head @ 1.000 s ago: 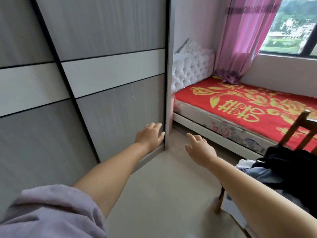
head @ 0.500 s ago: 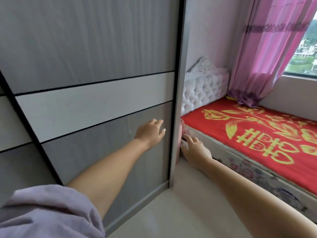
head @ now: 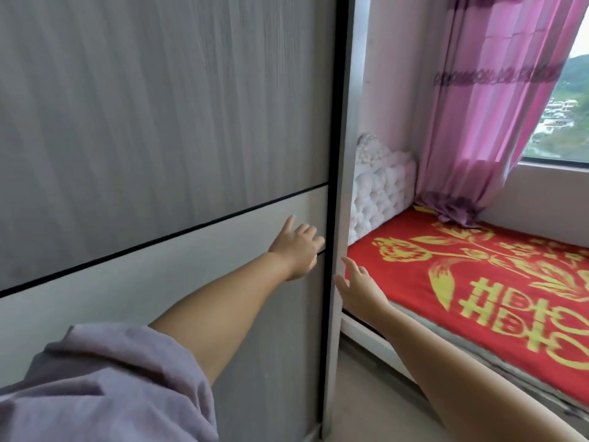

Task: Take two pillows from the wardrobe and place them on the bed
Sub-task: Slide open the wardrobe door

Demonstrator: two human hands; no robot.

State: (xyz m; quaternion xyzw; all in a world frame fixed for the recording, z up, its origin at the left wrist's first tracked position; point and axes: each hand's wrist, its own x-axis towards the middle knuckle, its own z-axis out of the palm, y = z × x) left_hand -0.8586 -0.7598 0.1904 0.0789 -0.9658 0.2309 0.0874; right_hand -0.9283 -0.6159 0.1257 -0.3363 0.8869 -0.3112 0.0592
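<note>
The wardrobe [head: 159, 122] fills the left of the view, its grey sliding door with a pale band closed, so no pillows show. My left hand [head: 298, 250] lies against the door's right part, fingers spread toward the dark edge strip. My right hand [head: 358, 288] is open just right of the wardrobe's side post, fingers pointing up, holding nothing. The bed [head: 478, 298] with a red cover and gold pattern lies to the right.
A white tufted headboard [head: 379, 193] stands behind the wardrobe's corner. A pink curtain [head: 497, 106] hangs over the bed's far end beside a window [head: 561, 122]. A narrow strip of floor [head: 366, 403] runs between wardrobe and bed.
The view has moved closer to the wardrobe's right edge. Both hands have risen; the left now rests at the pale band by the door's edge, the right next to the side post.
</note>
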